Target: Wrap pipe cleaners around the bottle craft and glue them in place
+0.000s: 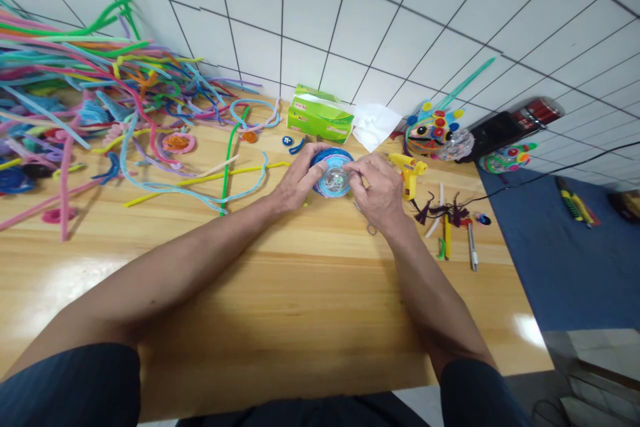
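Note:
My left hand [297, 180] is wrapped around the side of a round clear plastic container [336, 181], its open-looking face turned toward me. Dark blue and light blue pipe cleaners [330, 155] are wound around it, with a bit of pink at the lower edge. At the container's right rim, my right hand [379, 185] is closed in a pinch; what lies between its fingertips is too small to make out. Scissors [371, 229] lie partly hidden under my right hand. Just right of that hand is a yellow hot glue gun [411, 175].
A heap of colourful pipe cleaners [100, 73] covers the left back. Behind my hands stand a green tissue pack [320, 115] and white tissue [375, 125]. Decorated figures [435, 130], dark tassels [453, 212], a utility knife [473, 247] and a black cord [545, 177] are at right.

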`<move>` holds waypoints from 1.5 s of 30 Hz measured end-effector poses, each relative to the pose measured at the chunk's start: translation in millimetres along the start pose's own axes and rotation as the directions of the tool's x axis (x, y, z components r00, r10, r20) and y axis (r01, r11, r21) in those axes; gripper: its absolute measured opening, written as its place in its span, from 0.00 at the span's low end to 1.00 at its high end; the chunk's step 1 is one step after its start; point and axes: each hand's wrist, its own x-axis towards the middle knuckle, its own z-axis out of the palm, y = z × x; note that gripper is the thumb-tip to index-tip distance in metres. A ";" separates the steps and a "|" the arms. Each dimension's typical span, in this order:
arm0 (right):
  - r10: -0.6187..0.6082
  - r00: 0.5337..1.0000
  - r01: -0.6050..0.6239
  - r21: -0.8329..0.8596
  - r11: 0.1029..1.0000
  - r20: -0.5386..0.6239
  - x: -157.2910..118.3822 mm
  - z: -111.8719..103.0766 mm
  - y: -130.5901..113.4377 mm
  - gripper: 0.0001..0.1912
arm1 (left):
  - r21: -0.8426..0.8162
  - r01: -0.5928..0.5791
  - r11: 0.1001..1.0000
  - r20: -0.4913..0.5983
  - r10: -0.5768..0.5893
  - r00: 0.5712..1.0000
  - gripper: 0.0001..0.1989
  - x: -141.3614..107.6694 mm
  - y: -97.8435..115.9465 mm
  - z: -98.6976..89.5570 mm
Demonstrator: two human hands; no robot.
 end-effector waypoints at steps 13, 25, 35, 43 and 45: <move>0.017 0.999 -0.017 -0.001 1.000 0.040 0.4 -2.8 0.6 0.17 | 0.022 -0.008 1.000 0.018 0.007 1.000 0.32 1.5 1.8 -1.4; 0.053 0.995 -0.052 -0.010 0.999 0.082 -0.6 -3.5 2.3 0.18 | -0.032 0.048 0.998 -0.023 -0.049 0.999 0.33 3.1 -1.9 1.6; 0.040 0.996 -0.041 0.012 0.999 0.084 0.9 -5.0 1.5 0.17 | -0.093 0.090 0.992 -0.031 -0.093 0.995 0.33 7.1 -1.3 3.9; 0.054 0.993 -0.056 0.024 0.998 0.102 0.2 -4.6 -0.2 0.16 | -0.096 0.084 0.992 -0.037 -0.088 0.995 0.35 6.8 -0.3 5.1; 0.051 0.994 -0.054 0.033 0.998 0.093 -0.2 -4.3 -0.4 0.16 | -0.087 0.081 0.993 -0.038 -0.085 0.996 0.36 6.4 -0.9 5.1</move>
